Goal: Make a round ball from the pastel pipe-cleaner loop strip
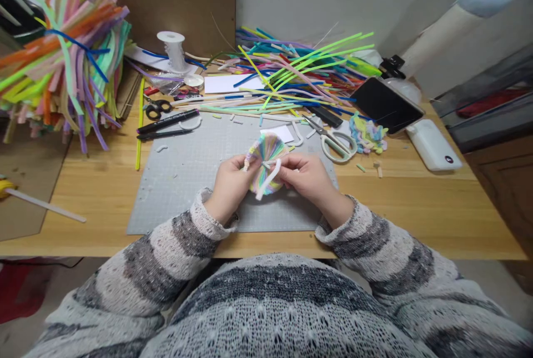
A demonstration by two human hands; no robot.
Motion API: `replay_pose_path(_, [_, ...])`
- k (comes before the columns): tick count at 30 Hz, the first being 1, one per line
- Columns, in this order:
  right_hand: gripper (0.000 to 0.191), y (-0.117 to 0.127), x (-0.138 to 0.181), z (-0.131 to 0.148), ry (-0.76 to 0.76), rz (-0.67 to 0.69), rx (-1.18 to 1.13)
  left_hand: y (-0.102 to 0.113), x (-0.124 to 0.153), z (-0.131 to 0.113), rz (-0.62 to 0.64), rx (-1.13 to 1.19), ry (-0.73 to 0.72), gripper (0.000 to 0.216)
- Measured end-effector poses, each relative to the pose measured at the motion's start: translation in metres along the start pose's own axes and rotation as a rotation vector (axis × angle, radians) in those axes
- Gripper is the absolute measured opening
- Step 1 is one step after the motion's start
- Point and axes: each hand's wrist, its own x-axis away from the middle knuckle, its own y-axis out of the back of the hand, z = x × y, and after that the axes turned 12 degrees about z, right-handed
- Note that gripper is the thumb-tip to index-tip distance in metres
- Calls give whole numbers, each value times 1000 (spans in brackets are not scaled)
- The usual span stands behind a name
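Note:
Between my two hands, above the grey cutting mat point(187, 180), is a round pastel disc of pipe cleaners point(268, 147), its strands fanning out from the middle. A white pipe cleaner point(270, 179) sticks out from the disc's centre, bent, with its free end pointing down toward me. My left hand point(232, 183) is closed on the disc's left edge. My right hand point(307, 177) pinches at the right side, by the white pipe cleaner and the disc's edge; which of the two its fingertips grip is partly hidden.
White-handled scissors point(333, 144) and a pastel curled bundle point(368, 133) lie right of the mat. Black markers point(169, 124) and black scissors point(157, 107) are at left. Loose pipe cleaners point(308, 69) pile up behind. A phone point(387, 104) leans near a white power bank point(433, 144).

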Motion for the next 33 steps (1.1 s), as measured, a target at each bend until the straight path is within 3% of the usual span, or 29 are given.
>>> replay_pose_path(4, [10, -2, 2, -1, 208, 79, 336, 1, -2, 2, -10, 65, 2, 31])
replay_pose_path(7, [12, -2, 4, -1, 296, 53, 508, 2, -4, 5, -7, 74, -27, 30])
replay_pose_path(13, [11, 0, 4, 0, 302, -167, 596, 2, -3, 6, 24, -52, -103, 29])
replay_pose_path(19, [10, 3, 2, -2, 387, -170, 532, 1, 1, -1, 26, -176, -101, 23])
replay_pose_path(25, [9, 2, 2, 1, 330, -278, 510, -2, 4, -7, 134, -186, -99, 20])
replay_pose_path(27, [10, 0, 2, -1, 275, -282, 445, -2, 3, -5, 120, -157, -73, 20])
replay_pose_path(30, [32, -2, 3, -4, 169, -307, 358, -2, 1, 0, 95, -94, -47, 22])
replay_pose_path(33, [24, -3, 4, -2, 120, -356, 476, -2, 0, 3, 52, -116, -71, 23])
